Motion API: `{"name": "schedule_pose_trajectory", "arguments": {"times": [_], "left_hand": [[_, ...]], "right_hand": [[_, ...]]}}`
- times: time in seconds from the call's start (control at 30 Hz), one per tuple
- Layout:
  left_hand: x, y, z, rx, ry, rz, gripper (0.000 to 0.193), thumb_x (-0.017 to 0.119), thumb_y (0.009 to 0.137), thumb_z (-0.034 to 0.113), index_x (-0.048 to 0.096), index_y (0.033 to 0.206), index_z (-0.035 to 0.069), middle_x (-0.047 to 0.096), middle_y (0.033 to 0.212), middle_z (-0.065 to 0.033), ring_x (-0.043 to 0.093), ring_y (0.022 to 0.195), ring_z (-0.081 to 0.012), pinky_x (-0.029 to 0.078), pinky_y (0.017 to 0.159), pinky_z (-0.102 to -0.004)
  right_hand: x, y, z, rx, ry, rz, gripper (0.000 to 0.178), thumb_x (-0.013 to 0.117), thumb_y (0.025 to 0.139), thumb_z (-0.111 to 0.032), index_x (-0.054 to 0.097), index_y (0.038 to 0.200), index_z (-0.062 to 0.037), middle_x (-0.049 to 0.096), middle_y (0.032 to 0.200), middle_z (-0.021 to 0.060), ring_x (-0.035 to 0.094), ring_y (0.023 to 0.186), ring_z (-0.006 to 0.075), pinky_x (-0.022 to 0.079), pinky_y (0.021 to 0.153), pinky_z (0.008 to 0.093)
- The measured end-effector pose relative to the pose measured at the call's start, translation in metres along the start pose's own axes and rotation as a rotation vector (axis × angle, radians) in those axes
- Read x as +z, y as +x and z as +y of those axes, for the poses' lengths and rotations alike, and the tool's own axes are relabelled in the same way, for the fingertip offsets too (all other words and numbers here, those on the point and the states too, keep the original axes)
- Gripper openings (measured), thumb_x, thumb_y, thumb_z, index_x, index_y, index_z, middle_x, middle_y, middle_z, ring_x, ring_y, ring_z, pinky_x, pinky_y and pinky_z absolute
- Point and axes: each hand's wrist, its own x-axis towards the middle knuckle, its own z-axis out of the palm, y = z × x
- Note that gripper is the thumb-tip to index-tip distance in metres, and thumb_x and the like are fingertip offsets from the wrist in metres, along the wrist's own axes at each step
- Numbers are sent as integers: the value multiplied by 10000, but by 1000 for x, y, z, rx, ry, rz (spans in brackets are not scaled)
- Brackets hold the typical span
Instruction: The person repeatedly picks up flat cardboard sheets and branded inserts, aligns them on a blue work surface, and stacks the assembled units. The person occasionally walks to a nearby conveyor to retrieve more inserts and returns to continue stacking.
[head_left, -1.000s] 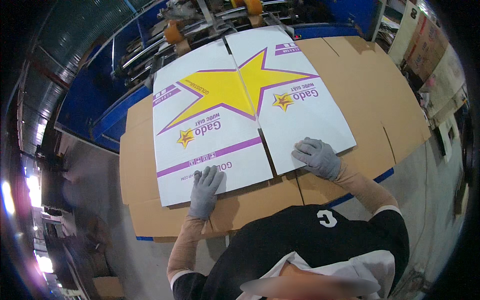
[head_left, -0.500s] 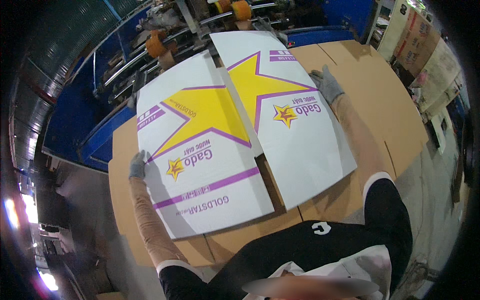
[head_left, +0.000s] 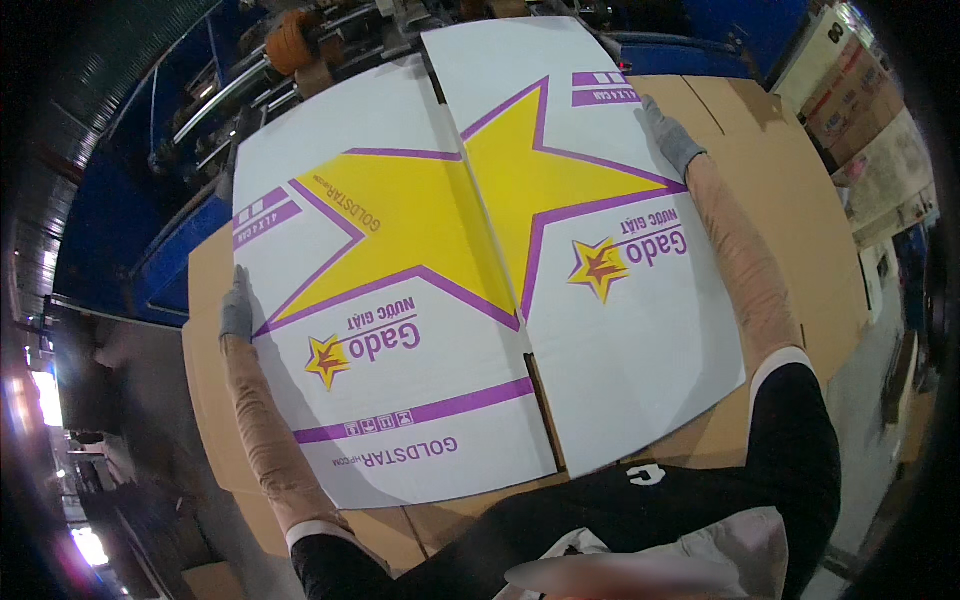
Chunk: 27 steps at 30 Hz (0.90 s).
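A large printed cardboard box blank (head_left: 390,240), white with purple bands and a yellow star, spans the space between my arms. A crease runs down its middle, with an open slot at the near end and another at the far end. My left hand (head_left: 237,305), in a grey glove, grips the blank's left edge, its fingers partly hidden. On the far right edge my right hand (head_left: 672,135), also gloved in grey, holds the blank with its fingers along the rim. Beneath lie plain brown cardboard sheets (head_left: 790,200), showing on both sides and along the near edge.
Beyond the blank stands a blue machine (head_left: 690,60) with metal shafts and an orange roller (head_left: 290,42). At the far right are a pale cabinet (head_left: 808,50) and a brown carton (head_left: 850,105). Grey floor (head_left: 870,400) shows on the right.
The box blank has come nearer and looks larger and flatter; its two panels now lie more level at the crease. My hands have moved further apart, still at its edges.
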Motion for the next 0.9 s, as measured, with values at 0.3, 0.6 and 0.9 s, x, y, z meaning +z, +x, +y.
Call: {"name": "schedule_pose_trajectory", "arguments": {"times": [0.3,0.6,0.9], "left_hand": [[10,13,-15,-50,8,153,526,342,997,355,418,1365,-13,547,1284,-225,528,1198,-322,414,995,-430],[12,-18,0,55,301,463,643,442,887,601,679,1030,21,673,1012,-200,639,956,-374,486,820,-444],[30,-76,54,71,192,680,429,550,862,442,672,1045,73,665,1033,-153,634,973,-326,487,853,-431]], "right_hand": [[-3,-4,-24,-160,-694,118,341,473,858,-119,562,1187,-114,649,1029,202,667,806,361,534,712,473],[3,-33,-85,49,-359,478,213,514,860,-223,635,1001,-119,654,877,155,617,861,368,504,751,487],[-4,-78,-171,-315,-137,493,159,586,835,-206,613,921,-75,583,1049,161,532,1028,365,460,863,476]]}}
